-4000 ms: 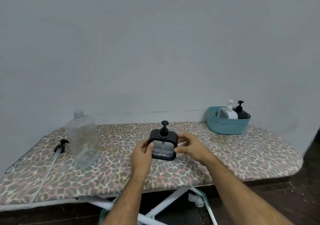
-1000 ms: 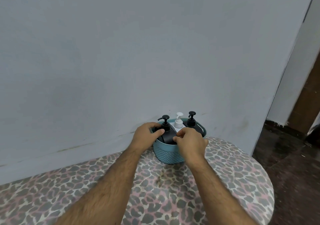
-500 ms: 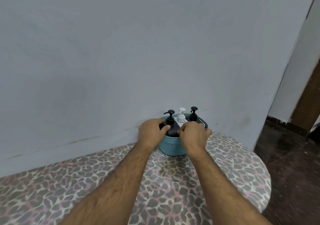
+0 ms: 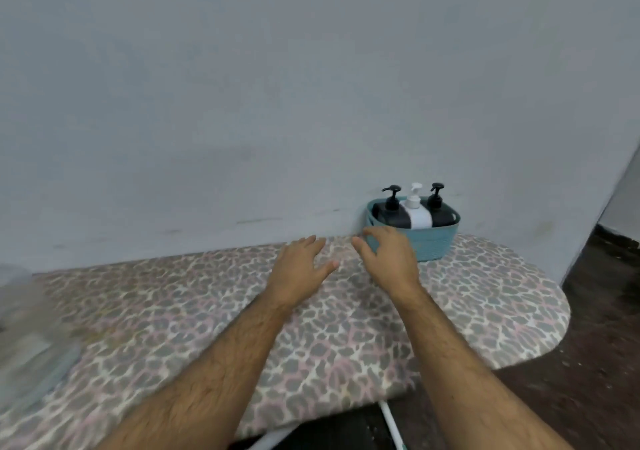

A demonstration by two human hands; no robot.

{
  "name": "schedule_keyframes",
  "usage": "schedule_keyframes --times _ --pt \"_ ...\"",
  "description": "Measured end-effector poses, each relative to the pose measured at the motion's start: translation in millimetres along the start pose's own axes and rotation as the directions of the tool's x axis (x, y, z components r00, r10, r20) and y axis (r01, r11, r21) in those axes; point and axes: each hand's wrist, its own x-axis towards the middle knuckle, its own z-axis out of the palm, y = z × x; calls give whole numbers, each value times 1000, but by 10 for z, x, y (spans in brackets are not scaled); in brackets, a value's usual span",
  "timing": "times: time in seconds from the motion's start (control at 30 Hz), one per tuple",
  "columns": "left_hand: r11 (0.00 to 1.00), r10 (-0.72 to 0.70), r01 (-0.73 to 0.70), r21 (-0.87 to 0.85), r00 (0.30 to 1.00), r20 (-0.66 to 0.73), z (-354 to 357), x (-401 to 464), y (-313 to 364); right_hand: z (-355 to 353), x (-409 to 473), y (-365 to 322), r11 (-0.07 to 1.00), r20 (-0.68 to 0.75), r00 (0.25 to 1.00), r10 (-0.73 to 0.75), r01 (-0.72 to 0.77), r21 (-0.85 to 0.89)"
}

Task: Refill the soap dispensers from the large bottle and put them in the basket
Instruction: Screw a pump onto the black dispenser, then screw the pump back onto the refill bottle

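A teal basket (image 4: 438, 241) stands against the wall at the far right of the board. Three dispensers stand upright in it: a black one (image 4: 390, 214) on the left, a white one (image 4: 418, 214) in the middle, another black one (image 4: 440, 214) on the right. My left hand (image 4: 299, 266) hovers open over the board, left of the basket. My right hand (image 4: 389, 257) is open too, just in front of the basket's left side, holding nothing. A blurred clear large bottle (image 4: 24, 331) shows at the left edge.
The leopard-print ironing board (image 4: 311, 328) runs across the view, rounded at its right end. A plain grey wall rises right behind it. Dark floor (image 4: 602, 345) lies to the right, and white legs (image 4: 389, 418) show under the front edge.
Both hands have let go of the black dispenser, which now stands in the basket, and have drawn back toward me. The view has swung left, bringing the large bottle into sight.
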Motion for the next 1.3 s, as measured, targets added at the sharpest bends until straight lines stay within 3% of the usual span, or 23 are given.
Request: schedule_keyframes --times 0.13,0.23,0.53,0.73,1.0,1.3 --pt "996 -90 90 25 996 12 -189 -679 -363 201 -393 -214 999 268 963 -37 34 17" --pt "986 -160 160 43 987 3 -354 -1202 -612 360 -759 -454 997 393 917 -67 78 -11" --pt "963 -246 254 85 965 -96 -874 -2407 -1040 719 -1619 -1400 956 486 828 -280 289 58" --pt "947 -289 315 54 916 -280 -1205 -2975 -1262 843 -1980 -1936 926 501 780 -375 339 166" --pt "893 -432 432 -125 747 -506 -1589 -3290 -1594 1055 -2096 -2570 888 506 767 -395 177 425" --pt "798 -601 446 -405 636 -484 -1841 -3025 -1934 1383 -1755 -3123 760 562 756 -335 -136 636"
